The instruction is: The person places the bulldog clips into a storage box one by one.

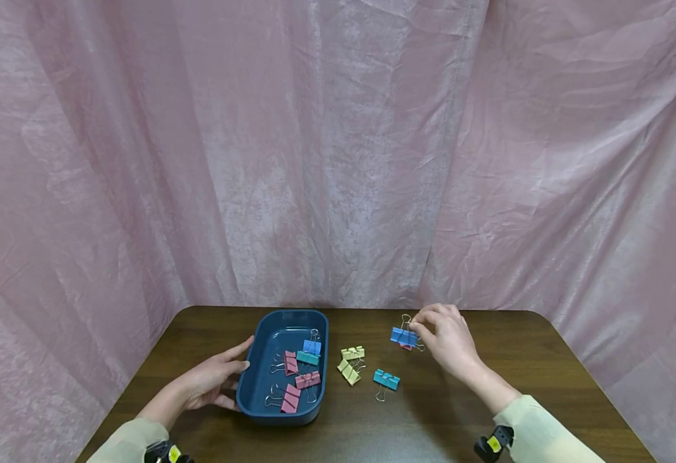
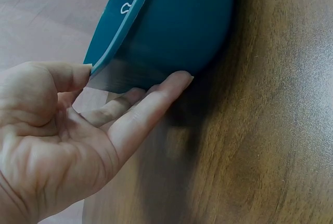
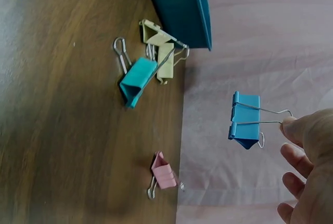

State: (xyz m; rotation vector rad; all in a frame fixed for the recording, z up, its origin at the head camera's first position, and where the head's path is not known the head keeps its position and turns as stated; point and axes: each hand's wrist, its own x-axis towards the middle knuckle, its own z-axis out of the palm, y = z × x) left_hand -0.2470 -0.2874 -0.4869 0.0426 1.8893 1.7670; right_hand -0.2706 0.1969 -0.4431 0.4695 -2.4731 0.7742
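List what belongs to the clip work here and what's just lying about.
Likely in the job:
- held blue clip
- blue tray
- clips in the tray
- two loose yellow clips
- loose teal clip
- loose pink clip

Likely just around it:
- table
- pink curtain
- wrist cameras

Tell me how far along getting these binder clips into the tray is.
Partway, it seems. Done: three pink clips, one blue clip and one teal clip lie in the tray. In hand: the right hand pinches another blue clip, held above the table. Left: two yellow clips, a second teal clip and a fourth pink clip are on the table.
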